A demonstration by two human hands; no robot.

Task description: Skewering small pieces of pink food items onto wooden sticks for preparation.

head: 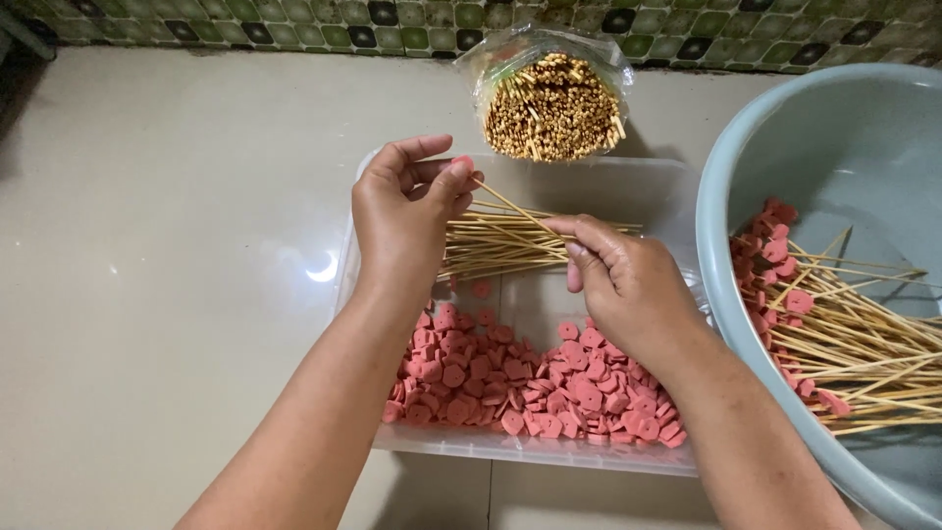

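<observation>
Skewer [520, 210] pinched between both hands over glossy beige floor [167, 245] tiles.

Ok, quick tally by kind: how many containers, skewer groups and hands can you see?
Containers: 2, the clear tray and the grey basin.
Skewer groups: 3, bagged bundle, loose skewers in tray, loaded skewers in basin.
Hands: 2, left hand, right hand.
Total: 7.

Your right hand [628, 285] is hiding part of the skewers [500, 240]; the frame's edge is cutting off the basin [785, 147].
</observation>
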